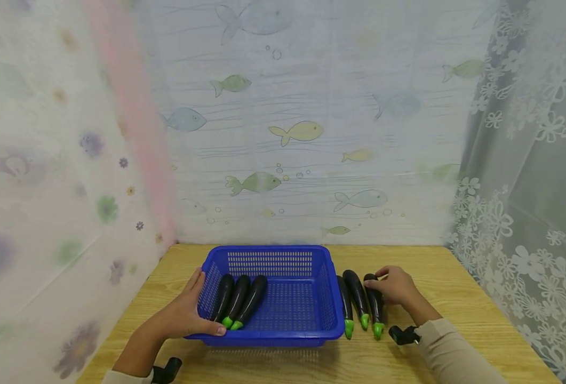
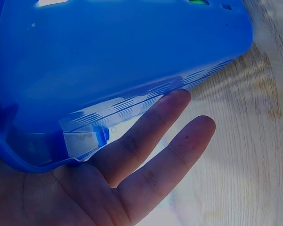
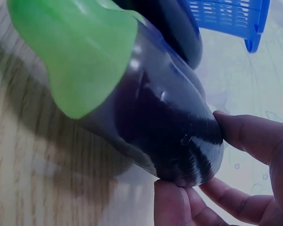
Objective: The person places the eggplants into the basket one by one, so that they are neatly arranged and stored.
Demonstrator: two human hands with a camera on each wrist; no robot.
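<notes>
A blue plastic basket (image 1: 287, 335) stands on the table, with three dark eggplants (image 1: 238, 303) side by side in its left part. At its front left corner rests my left hand (image 1: 185, 312), thumb over the front rim and fingers spread along the outer left side. Two of those fingers look straight in the left wrist view, beside the basket wall (image 2: 108, 61). Right of the basket lie more eggplants (image 1: 356, 296) with green stem ends toward me. My right hand (image 1: 395, 287) pinches the rightmost eggplant (image 3: 165, 117) by its rounded far end, between thumb and fingers.
The wooden table (image 1: 436, 277) meets a fish-print curtain (image 1: 302, 160) at the back. A flower-print sheet (image 1: 71, 202) hangs on the left, a lace curtain (image 1: 518, 240) on the right. The basket's right wall is close to the nearest loose eggplant.
</notes>
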